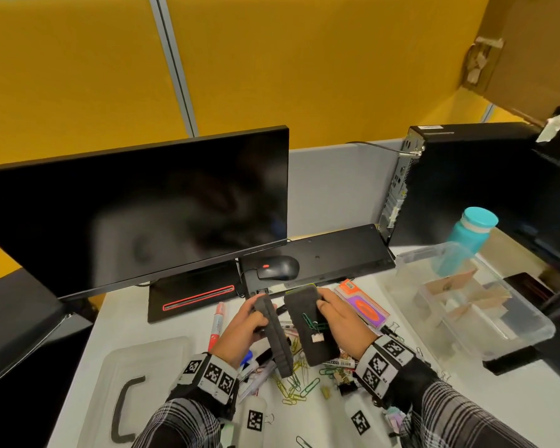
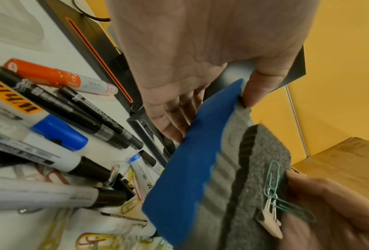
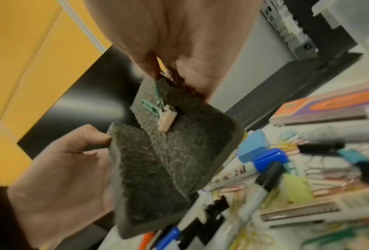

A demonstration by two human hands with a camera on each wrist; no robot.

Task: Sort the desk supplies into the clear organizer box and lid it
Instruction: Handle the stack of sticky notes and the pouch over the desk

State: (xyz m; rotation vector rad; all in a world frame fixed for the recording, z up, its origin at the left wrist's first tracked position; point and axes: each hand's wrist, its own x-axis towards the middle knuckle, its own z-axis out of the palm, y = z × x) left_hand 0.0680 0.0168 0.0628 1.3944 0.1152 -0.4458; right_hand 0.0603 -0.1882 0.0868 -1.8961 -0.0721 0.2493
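Felt-faced erasers, one per hand, held above the surface: left hand (image 1: 244,321) grips blue-backed eraser (image 1: 277,337); right hand (image 1: 343,321) grips clip-snagged eraser (image 1: 311,331). Likely light, squashy; hold by long edges. Organizer box (image 1: 530,331) right.

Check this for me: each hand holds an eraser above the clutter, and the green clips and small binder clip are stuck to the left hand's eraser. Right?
Not quite. The green clips and small binder clip cling to the felt of the eraser in the right hand, as the head view shows. The left hand grips the other eraser, which carries no clips. Both are held above the clutter.
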